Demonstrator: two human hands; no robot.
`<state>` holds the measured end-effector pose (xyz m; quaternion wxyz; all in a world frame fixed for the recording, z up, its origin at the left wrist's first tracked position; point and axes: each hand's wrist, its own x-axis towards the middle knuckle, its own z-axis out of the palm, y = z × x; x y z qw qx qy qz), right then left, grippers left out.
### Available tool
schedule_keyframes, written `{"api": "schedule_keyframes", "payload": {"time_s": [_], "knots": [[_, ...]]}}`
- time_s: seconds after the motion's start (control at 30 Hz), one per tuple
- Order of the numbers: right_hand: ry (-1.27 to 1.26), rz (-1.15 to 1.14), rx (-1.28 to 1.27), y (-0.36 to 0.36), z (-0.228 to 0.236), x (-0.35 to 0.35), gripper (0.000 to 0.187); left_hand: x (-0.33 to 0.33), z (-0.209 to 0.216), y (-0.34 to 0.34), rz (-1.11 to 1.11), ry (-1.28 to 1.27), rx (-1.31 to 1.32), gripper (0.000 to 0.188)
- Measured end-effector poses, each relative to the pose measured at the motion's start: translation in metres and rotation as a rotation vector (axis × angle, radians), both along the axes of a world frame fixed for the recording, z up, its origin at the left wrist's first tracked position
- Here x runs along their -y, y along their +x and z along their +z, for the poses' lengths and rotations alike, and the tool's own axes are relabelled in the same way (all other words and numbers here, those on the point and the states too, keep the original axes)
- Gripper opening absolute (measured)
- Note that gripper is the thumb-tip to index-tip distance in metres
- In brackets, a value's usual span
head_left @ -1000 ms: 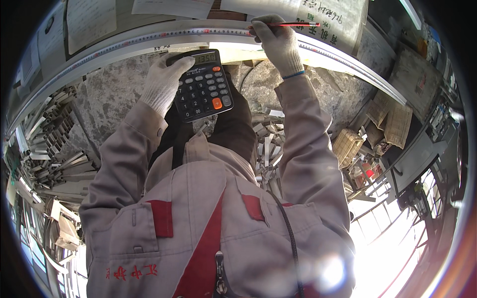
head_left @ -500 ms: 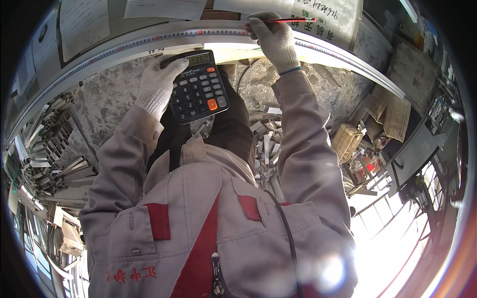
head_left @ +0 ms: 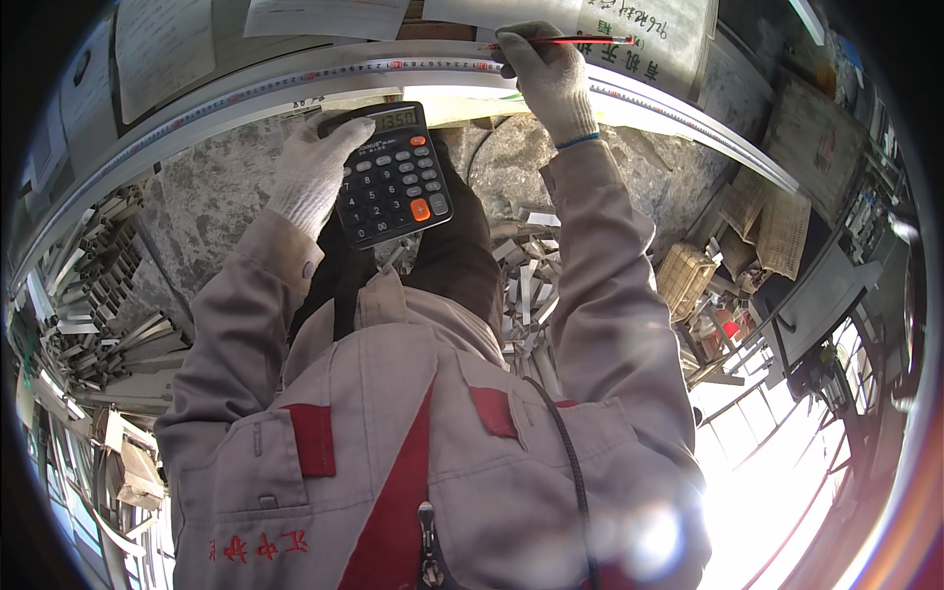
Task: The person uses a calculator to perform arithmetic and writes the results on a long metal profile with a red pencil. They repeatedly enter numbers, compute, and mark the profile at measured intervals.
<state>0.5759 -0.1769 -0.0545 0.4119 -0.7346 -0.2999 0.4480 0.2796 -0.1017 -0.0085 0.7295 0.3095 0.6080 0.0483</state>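
My left hand (head_left: 320, 162), in a white knit glove, grips a black calculator (head_left: 391, 187) with grey and orange keys. Its thumb lies across the top beside the lit display, and the other fingers are hidden behind the case. Up at the far edge, my right hand (head_left: 549, 81), gloved the same way, pinches a red and black pencil (head_left: 580, 40). The pencil lies nearly level, its eraser end pointing right. Under the right hand runs a long measuring tape (head_left: 433, 65) along a pale metal strip; the hand covers part of its scale.
Sheets of paper (head_left: 162, 49) lie beyond the tape. Cut metal profiles (head_left: 93, 265) are heaped at the left, with more offcuts (head_left: 531, 280) by my legs. Woven baskets (head_left: 685, 279) stand at the right on the floor, near a grey metal panel (head_left: 821, 295).
The right hand and pencil have shifted very slightly to the right. The left hand keeps the calculator in nearly the same place.
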Motion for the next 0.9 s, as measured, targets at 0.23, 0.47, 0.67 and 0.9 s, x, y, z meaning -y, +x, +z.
{"api": "schedule_keyframes", "payload": {"time_s": [0.23,0.47,0.67,0.9], "knots": [[0.100,-0.009,-0.150,-0.026,-0.006,-0.010,0.018,0.007,-0.004,-0.003,0.086,-0.006,0.113,0.039],[0.080,0.036,-0.104,-0.035,-0.007,-0.015,0.018,0.010,-0.007,-0.010,0.102,-0.048,0.108,0.041],[0.068,0.056,-0.020,-0.035,-0.015,-0.016,0.018,0.015,-0.008,-0.011,0.003,-0.100,0.093,0.036],[0.093,0.081,0.043,-0.036,-0.017,-0.013,0.018,0.022,-0.009,-0.013,-0.026,-0.122,0.097,0.038]]}}
